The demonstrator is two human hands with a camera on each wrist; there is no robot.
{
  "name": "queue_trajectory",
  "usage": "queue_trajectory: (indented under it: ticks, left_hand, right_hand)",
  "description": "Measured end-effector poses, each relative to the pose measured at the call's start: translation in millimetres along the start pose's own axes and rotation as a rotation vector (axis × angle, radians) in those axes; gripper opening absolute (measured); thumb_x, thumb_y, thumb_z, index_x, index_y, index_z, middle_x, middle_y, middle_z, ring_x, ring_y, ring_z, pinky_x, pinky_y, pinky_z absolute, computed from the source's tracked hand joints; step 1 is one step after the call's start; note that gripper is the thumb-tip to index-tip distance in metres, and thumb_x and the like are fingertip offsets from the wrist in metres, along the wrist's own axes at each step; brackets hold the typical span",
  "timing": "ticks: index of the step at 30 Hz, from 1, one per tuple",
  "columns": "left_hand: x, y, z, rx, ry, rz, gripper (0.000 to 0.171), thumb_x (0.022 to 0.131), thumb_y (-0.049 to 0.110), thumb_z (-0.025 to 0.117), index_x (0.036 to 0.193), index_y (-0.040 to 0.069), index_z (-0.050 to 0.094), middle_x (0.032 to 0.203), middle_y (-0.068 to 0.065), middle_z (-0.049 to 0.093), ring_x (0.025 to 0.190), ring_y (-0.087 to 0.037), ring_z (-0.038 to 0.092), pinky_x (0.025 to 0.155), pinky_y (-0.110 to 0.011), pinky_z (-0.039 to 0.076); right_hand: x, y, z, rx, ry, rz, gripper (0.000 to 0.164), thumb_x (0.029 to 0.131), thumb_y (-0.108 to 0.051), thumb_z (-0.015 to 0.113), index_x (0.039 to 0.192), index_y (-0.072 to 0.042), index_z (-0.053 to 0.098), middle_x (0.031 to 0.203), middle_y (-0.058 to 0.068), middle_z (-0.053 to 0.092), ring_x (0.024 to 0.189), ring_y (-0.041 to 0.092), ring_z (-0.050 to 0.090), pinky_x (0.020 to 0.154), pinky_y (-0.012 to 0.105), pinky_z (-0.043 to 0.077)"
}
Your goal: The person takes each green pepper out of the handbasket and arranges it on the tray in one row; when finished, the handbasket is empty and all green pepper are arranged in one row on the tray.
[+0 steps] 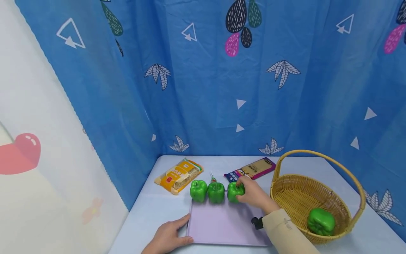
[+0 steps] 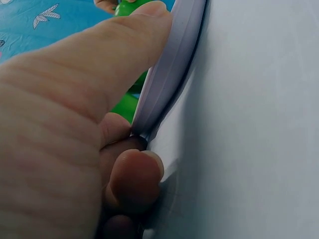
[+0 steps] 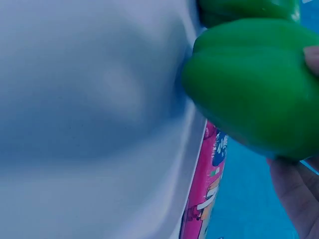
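Gripping a green pepper (image 1: 233, 193), the right hand (image 1: 254, 194) is at the tray's (image 1: 222, 225) far edge; the left hand (image 1: 169, 234), fingers spread, touches its left edge.

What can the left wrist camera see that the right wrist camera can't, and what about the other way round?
Only the left wrist view shows the left hand, touching the edge of the tray.
Only the right wrist view shows the colourful packet, just past the tray's rim.
Both show parts of the tray, green peppers, the right hand and the blue curtain.
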State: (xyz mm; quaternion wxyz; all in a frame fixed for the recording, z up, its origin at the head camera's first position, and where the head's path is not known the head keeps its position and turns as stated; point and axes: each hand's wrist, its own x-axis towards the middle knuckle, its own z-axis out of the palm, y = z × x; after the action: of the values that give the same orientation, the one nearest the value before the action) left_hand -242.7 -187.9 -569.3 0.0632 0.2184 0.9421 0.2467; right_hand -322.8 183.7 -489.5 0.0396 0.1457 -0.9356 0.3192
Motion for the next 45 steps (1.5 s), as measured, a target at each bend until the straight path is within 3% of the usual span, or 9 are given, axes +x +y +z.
queue_trajectory:
  ticks: [28, 37, 45]
  left_hand:
    - [-0.9, 2.8, 0.1, -0.025, -0.008, -0.026, 0.093, 0.081, 0.078, 0.066, 0.153, 0.020, 0.051, 0.147, -0.001, 0.061, 0.130, -0.024, 0.063, 0.103, -0.047, 0.056]
    - [-0.2, 1.7, 1.2, -0.033, -0.009, -0.037, 0.094, 0.081, 0.078, 0.067, 0.153, 0.020, 0.051, 0.148, -0.001, 0.060, 0.132, -0.025, 0.062, 0.104, -0.048, 0.055]
    - [0.2, -0.4, 1.8, -0.015, 0.005, -0.005, 0.093, 0.082, 0.077, 0.067, 0.153, 0.020, 0.052, 0.147, -0.001, 0.062, 0.129, -0.024, 0.064, 0.101, -0.046, 0.057]
  right_hand:
    - [1.6, 0.2, 6.1, 0.047, 0.015, 0.050, 0.044, 0.079, -0.012, 0.089, 0.114, -0.010, 0.063, 0.113, 0.005, 0.066, 0.103, 0.021, 0.062, 0.095, 0.047, 0.059]
    - [2.0, -0.7, 6.6, 0.044, 0.016, 0.045, 0.042, 0.079, -0.013, 0.088, 0.112, -0.011, 0.063, 0.112, 0.005, 0.066, 0.101, 0.020, 0.061, 0.093, 0.046, 0.059]
    - [1.5, 1.0, 7.2, 0.038, 0.027, 0.005, 0.043, 0.078, -0.012, 0.088, 0.113, -0.010, 0.063, 0.111, 0.004, 0.066, 0.100, 0.019, 0.062, 0.088, 0.044, 0.058]
